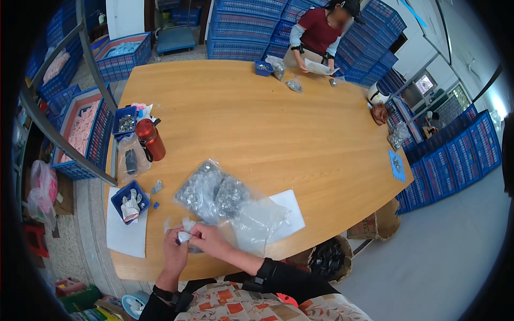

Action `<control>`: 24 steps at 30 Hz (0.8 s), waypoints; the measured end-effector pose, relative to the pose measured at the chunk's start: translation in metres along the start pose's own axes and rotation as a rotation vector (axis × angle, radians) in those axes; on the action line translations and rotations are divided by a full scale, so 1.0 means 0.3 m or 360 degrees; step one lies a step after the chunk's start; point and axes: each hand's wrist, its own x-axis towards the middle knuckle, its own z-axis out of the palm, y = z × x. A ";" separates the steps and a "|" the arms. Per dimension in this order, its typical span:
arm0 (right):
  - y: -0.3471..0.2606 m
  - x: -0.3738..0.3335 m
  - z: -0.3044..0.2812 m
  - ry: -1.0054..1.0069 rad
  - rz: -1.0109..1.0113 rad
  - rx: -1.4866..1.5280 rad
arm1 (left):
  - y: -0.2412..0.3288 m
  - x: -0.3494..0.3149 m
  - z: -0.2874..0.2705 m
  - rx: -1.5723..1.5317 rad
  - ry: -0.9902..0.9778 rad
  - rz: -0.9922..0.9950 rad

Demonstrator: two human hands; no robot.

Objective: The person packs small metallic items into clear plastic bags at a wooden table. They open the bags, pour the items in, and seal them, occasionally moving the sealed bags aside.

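At the near edge of the table my left hand and my right hand meet. Both are closed around a small crumpled white piece that looks like thin plastic or cloth; its exact kind is too small to tell. Just beyond my fingers lies a large clear plastic bag with many small silvery metal parts inside, and its flat, mostly unfilled end stretches to the right. Under that end a white sheet sticks out. My right wrist passes close to the bag.
To the left, a blue bin with white pieces stands on a white sheet. Behind it are a red thermos and a blue bin of metal parts. Across the table a person handles paper. Open cartons stand below the right edge.
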 end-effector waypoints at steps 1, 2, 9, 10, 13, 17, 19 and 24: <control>0.019 0.004 0.003 0.0003 -0.0006 -0.0026 | -0.016 0.002 -0.010 0.0002 -0.0035 0.0063; 0.036 0.008 0.008 0.0008 -0.0007 -0.0027 | -0.024 0.001 -0.016 0.0003 -0.0072 0.0126; 0.046 0.012 0.002 -0.0005 0.0089 0.0084 | 0.054 -0.001 -0.036 -0.0058 -0.0225 -0.0065; 0.042 0.013 -0.002 -0.0017 0.0107 0.0102 | 0.058 -0.002 -0.037 -0.0064 -0.0230 -0.0063; 0.046 0.018 -0.002 -0.0102 0.0186 0.0305 | 0.041 -0.001 -0.051 -0.0052 -0.0284 -0.0068; 0.055 0.024 -0.012 -0.0146 0.0132 0.0433 | 0.014 0.005 -0.066 -0.0107 -0.0384 -0.0111; 0.085 0.021 -0.001 -0.0144 0.0189 0.0556 | 0.045 0.000 -0.064 -0.0153 -0.0461 -0.0159; 0.060 0.024 -0.030 -0.0320 0.0380 0.0505 | 0.032 0.004 -0.076 -0.0131 -0.0541 -0.0290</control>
